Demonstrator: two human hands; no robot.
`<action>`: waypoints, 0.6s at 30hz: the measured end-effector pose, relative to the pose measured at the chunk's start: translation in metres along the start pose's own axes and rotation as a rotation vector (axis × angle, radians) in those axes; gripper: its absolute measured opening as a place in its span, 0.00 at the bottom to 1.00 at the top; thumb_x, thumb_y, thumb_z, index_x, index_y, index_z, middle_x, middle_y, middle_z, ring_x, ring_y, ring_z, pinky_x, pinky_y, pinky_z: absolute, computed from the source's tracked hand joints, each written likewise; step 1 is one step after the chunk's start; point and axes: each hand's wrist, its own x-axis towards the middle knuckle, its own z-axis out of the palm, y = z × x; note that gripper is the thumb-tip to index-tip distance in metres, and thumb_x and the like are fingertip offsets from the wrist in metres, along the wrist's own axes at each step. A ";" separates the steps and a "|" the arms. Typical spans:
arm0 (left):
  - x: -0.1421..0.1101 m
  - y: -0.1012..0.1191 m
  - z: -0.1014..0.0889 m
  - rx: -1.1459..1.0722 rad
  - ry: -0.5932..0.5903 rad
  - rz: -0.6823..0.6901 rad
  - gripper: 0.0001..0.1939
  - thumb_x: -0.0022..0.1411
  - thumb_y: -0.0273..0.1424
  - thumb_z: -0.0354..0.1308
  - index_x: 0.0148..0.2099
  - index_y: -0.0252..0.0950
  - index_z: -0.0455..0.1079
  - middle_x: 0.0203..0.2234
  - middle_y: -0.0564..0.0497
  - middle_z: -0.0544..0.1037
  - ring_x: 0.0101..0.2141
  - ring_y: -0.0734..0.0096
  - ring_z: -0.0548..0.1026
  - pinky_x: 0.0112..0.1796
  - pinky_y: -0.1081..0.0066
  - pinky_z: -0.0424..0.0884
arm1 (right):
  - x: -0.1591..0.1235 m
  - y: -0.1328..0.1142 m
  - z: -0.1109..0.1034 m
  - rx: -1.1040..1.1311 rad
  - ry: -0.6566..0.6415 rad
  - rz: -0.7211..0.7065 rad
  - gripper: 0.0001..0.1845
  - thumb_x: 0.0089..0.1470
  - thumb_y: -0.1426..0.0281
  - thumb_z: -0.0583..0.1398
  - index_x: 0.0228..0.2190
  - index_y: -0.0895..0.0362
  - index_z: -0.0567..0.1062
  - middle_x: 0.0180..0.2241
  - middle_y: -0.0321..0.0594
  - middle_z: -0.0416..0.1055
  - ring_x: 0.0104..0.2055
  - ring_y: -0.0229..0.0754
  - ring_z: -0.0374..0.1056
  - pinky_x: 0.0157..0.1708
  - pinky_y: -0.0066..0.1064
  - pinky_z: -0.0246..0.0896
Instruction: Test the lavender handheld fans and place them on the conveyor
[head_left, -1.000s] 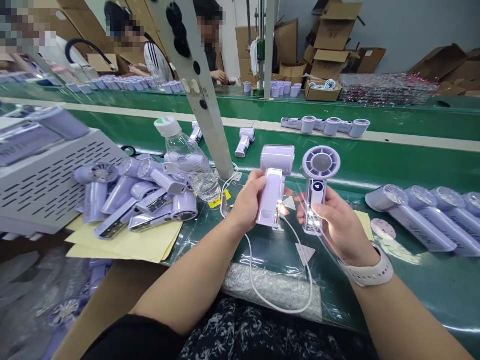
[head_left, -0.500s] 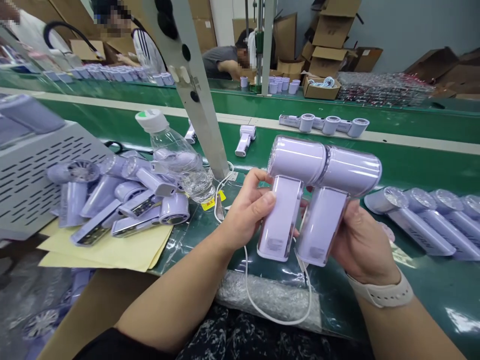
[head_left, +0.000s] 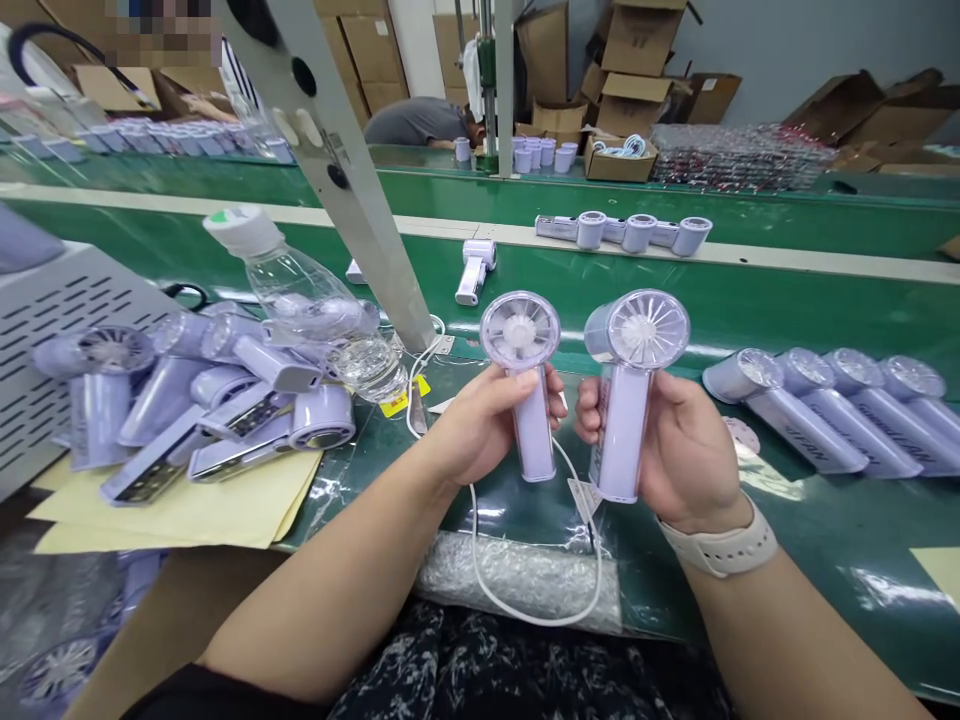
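My left hand (head_left: 487, 415) is closed round the handle of a lilac handheld fan (head_left: 534, 430), held upright with its clear-bladed round head toward me. Just to its right, my right hand (head_left: 686, 450) grips a second lilac handheld fan (head_left: 624, 435), also upright and turned slightly aside. A small gap separates the two fans. Below them a white cable (head_left: 480, 560) loops over the bench edge. Several more lilac fans (head_left: 832, 430) lie in a row right of my right hand. A jumbled pile of fans (head_left: 247, 400) rests on yellow paper at the left.
A clear water bottle (head_left: 300, 290) leans beside a slanted metal post (head_left: 360, 190). The vented metal box (head_left: 75, 300) stands far left. Beyond lie a single fan (head_left: 475, 272) and a row of fans (head_left: 637, 232) on the green line. Bubble wrap (head_left: 525, 580) covers the near edge. A person bends down behind.
Both fans have been turned, from backs and sides showing to their bladed fronts facing me, and moved apart after being head to head. The view has shifted slightly right.
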 end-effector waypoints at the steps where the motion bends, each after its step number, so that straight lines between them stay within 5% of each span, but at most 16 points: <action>1: 0.001 0.000 -0.001 -0.024 -0.021 -0.001 0.20 0.55 0.41 0.71 0.42 0.32 0.74 0.36 0.47 0.79 0.34 0.65 0.78 0.38 0.65 0.75 | 0.000 -0.001 0.000 0.008 0.009 -0.010 0.17 0.64 0.56 0.56 0.31 0.53 0.77 0.32 0.41 0.75 0.29 0.42 0.70 0.30 0.34 0.73; 7: 0.001 0.002 -0.004 -0.013 -0.038 0.027 0.17 0.60 0.36 0.66 0.49 0.35 0.71 0.39 0.45 0.84 0.36 0.59 0.83 0.39 0.62 0.77 | -0.002 -0.008 -0.004 0.005 -0.011 -0.084 0.12 0.59 0.55 0.62 0.32 0.49 0.77 0.29 0.39 0.72 0.32 0.48 0.70 0.26 0.37 0.70; 11: -0.001 0.005 -0.001 0.090 0.011 0.073 0.23 0.57 0.38 0.70 0.52 0.37 0.71 0.41 0.46 0.85 0.38 0.57 0.85 0.38 0.63 0.78 | -0.002 -0.007 -0.007 -0.048 0.045 -0.140 0.11 0.61 0.55 0.60 0.37 0.47 0.79 0.34 0.40 0.77 0.35 0.51 0.74 0.37 0.47 0.76; 18: -0.002 0.005 -0.003 0.185 0.014 0.108 0.26 0.53 0.42 0.77 0.44 0.38 0.68 0.31 0.52 0.84 0.30 0.67 0.82 0.30 0.71 0.75 | 0.001 -0.002 -0.006 -0.028 0.111 -0.207 0.11 0.64 0.61 0.61 0.48 0.40 0.78 0.40 0.35 0.81 0.40 0.49 0.79 0.44 0.47 0.78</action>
